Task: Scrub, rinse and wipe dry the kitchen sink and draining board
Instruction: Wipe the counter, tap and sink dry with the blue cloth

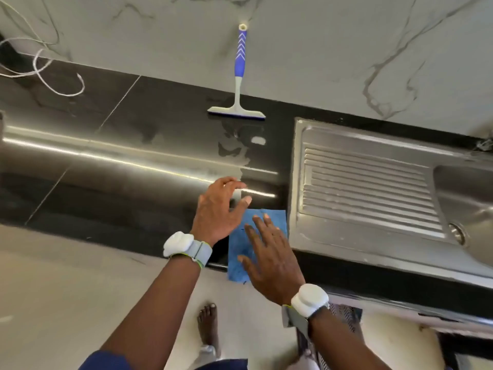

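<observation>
**Blue cloth parked at counter's front edge — steel not yet being wiped**

Blue cloth (pixel 236 244) lies flat on the black counter (pixel 133 156), just left of the draining board (pixel 368 188), with its near end hanging over the front edge. Right hand (pixel 269 252) rests on it, fingers straight and spread, nothing clutched. Left hand (pixel 217 209) is over the counter by the cloth's far left corner, fingers apart and loosely bent, holding nothing.

Draining board is set in the counter's right end. Pale specks sit along its ribs; water or residue, cannot tell. Sink basin (pixel 469 198) is cut off at the right, and only its drain (pixel 456 232) shows inside the part in view.

Squeegee (pixel 238 81) is propped at the back edge, blade down on the counter, handle up against the marble wall (pixel 320 49). A puddle (pixel 234 148) spreads between it and the hands. White cable (pixel 40 65) is coiled at the far left corner.

Risks, as judged:
- The overhang means a sideways push or a lifted palm could send the cloth off the front edge to the floor, where a bare foot (pixel 207 329) stands.
- If the cloth is dragged through the puddle it would soak up water and smear the steel rather than dry it.
- A reach toward the back could knock the squeegee, since only its lean holds it upright.
</observation>
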Action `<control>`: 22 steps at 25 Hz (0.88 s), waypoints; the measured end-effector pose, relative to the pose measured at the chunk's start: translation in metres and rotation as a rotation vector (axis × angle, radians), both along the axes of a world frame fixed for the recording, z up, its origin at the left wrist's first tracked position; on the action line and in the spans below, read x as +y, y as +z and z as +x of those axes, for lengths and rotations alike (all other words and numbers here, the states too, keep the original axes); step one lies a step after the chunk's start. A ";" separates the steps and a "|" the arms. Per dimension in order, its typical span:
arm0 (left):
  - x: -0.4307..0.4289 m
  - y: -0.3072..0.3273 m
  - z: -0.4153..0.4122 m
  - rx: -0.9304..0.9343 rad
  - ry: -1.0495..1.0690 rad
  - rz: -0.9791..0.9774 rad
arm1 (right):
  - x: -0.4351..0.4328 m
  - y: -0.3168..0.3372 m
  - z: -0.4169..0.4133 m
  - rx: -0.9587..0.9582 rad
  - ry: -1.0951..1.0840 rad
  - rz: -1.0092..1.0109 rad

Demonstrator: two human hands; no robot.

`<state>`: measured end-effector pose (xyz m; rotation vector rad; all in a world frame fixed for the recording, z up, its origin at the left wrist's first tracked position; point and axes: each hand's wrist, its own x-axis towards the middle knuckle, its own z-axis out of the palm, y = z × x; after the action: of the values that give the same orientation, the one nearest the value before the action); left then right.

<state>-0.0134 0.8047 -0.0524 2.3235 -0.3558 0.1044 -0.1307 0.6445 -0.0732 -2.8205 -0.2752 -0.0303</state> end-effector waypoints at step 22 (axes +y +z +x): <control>0.011 0.004 0.183 -0.029 0.168 -0.119 | 0.051 -0.019 0.057 0.155 -0.134 -0.072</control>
<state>0.1691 0.8160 -0.0481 2.2325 -0.1637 0.2348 -0.0741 0.6957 -0.0923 -2.8883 -0.0527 0.1708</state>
